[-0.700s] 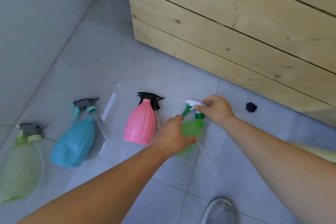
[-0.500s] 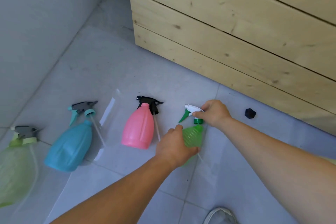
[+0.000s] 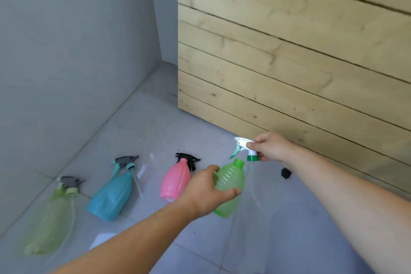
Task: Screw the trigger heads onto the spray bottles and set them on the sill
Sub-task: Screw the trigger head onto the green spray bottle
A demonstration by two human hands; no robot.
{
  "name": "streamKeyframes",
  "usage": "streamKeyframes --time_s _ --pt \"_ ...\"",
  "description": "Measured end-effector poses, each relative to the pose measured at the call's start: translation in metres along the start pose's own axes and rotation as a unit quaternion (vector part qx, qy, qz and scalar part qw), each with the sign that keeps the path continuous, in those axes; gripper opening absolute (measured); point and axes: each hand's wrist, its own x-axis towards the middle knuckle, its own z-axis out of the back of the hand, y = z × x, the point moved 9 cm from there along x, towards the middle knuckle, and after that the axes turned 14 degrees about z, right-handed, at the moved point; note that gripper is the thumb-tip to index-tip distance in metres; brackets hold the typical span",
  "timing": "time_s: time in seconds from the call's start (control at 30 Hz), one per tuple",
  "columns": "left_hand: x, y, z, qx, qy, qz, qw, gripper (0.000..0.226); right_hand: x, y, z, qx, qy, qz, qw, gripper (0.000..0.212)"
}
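My left hand [image 3: 208, 193] grips a ribbed green bottle [image 3: 230, 187] around its body and holds it off the floor. Its open neck points up to the right. My right hand [image 3: 270, 147] holds a white trigger head [image 3: 244, 145] with a green collar just above and right of that neck, apart from it. The head's clear dip tube [image 3: 253, 187] hangs down beside the bottle. On the floor to the left lie a pink bottle [image 3: 175, 181] by a black head, a teal bottle [image 3: 111, 196] by a grey-teal head, and a pale green bottle [image 3: 47, 220] by a grey head.
A wall of pale wooden planks [image 3: 289, 51] rises close behind my hands on the right. A grey wall [image 3: 66, 51] closes the left side. A small black cap [image 3: 285, 173] lies on the grey floor tiles under my right wrist. A clear plastic bag [image 3: 142, 171] lies between the teal and pink bottles.
Both hands have risen from the floor with the green bottle and the white head. The head has come off the neck and now sits apart. The view has tilted up.
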Motion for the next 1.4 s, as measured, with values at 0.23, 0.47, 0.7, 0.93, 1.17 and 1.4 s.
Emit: streamKeyframes --time_s 0.23,0.47,0.7,0.93,1.17,1.4 --pt "-0.095 -0.049 0.092 -0.045 -0.027 -0.076 0.996 0.087 -0.085 0.14 0.057 -0.009 -0.086 0.125 0.988 0.029" --pt "-0.194 -0.039 0.165 -0.148 -0.02 -0.133 0.98 0.056 -0.19 0.293 0.091 0.134 -0.201 0.312 0.919 0.011" --pt "-0.231 0.017 0.194 -0.207 -0.021 -0.125 0.97 0.072 -0.25 0.343 0.082 0.324 -0.26 0.374 0.829 0.014" --pt "-0.241 0.026 0.21 -0.235 -0.032 -0.13 0.963 0.071 -0.247 0.34 0.054 0.373 -0.244 0.367 0.816 0.014" --pt "-0.237 0.014 0.201 -0.247 -0.005 -0.136 0.959 0.06 -0.228 0.333 -0.002 0.322 -0.098 0.345 0.876 0.01" --pt "-0.237 -0.005 0.188 -0.244 0.033 -0.139 0.959 0.057 -0.223 0.322 -0.025 0.242 -0.004 0.357 0.902 0.01"
